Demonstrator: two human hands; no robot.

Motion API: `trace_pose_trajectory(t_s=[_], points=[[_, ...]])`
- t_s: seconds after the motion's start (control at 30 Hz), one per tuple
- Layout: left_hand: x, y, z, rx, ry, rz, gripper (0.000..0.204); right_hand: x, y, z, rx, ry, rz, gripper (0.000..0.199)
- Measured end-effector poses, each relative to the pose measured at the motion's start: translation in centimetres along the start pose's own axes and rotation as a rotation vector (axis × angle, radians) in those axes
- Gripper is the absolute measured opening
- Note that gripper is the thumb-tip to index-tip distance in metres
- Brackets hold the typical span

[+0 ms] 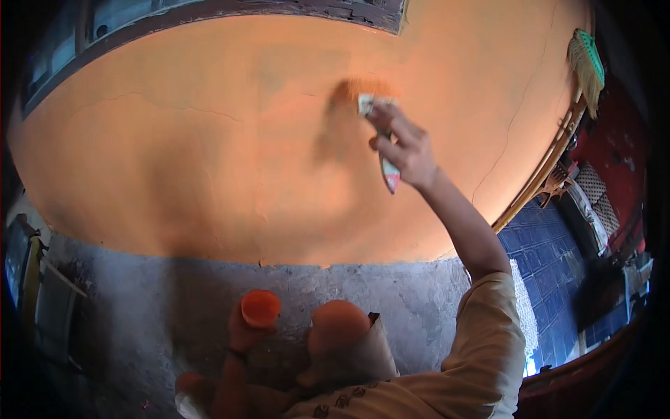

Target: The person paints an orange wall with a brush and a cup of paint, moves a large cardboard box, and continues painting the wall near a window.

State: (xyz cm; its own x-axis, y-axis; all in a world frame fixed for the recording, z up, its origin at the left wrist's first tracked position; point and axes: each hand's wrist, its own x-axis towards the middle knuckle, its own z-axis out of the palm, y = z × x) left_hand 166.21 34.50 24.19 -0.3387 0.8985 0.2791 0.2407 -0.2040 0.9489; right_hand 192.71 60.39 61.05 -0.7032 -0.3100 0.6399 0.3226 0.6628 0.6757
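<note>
My right hand (407, 148) is closed around the handle of a paintbrush (389, 171), raised in front of an orange wall (230, 160). The brush's orange bristles are at the wall's surface, and its handle hangs down with a pink end. Low on the left, my left hand (242, 329) holds a small orange cup (261, 309) from its side. The cup's inside looks orange; how full it is I cannot tell. My bent knee (340, 325) shows just right of the cup.
Grey concrete floor (419, 300) meets the wall's lower edge. A window frame (209, 12) runs along the top left. At right, a broom (587, 66) with a green head cap leans by bamboo poles (551, 164), beside blue floor tiles (544, 258). Thin cracks cross the wall.
</note>
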Motion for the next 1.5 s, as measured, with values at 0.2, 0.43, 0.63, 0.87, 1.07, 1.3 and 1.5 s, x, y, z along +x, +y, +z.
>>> trace_pose_trajectory(t_s=[0.2,0.43,0.63,0.87,1.07,1.3,1.5], points=[[-0.3,0.1,0.2,-0.031,-0.006,-0.054,0.083,2.1,1.4,1.9,-0.140,-0.065,0.136,0.007],[-0.3,-1.0,-0.2,-0.014,0.061,0.004,0.085,1.6,-4.7,1.2,0.164,-0.215,-0.048,0.007],[-0.5,-0.9,-0.2,-0.046,0.046,-0.023,0.088,5.7,0.4,4.2,0.078,-0.042,0.285,0.007],[-0.6,0.6,-1.1,0.042,0.095,0.002,0.092,-0.6,-11.3,7.0,0.209,-0.326,-0.097,0.012],[-0.3,1.0,-1.5,0.003,0.062,-0.051,0.089,10.5,-0.5,3.6,0.529,-0.390,0.396,0.014],[-0.6,1.0,-1.4,-0.050,0.082,-0.112,0.088,13.4,3.0,1.8,0.182,0.034,0.066,0.012],[-0.1,0.9,-1.8,0.016,0.090,-0.004,0.088,7.3,-8.0,5.8,0.096,-0.499,0.076,0.018]])
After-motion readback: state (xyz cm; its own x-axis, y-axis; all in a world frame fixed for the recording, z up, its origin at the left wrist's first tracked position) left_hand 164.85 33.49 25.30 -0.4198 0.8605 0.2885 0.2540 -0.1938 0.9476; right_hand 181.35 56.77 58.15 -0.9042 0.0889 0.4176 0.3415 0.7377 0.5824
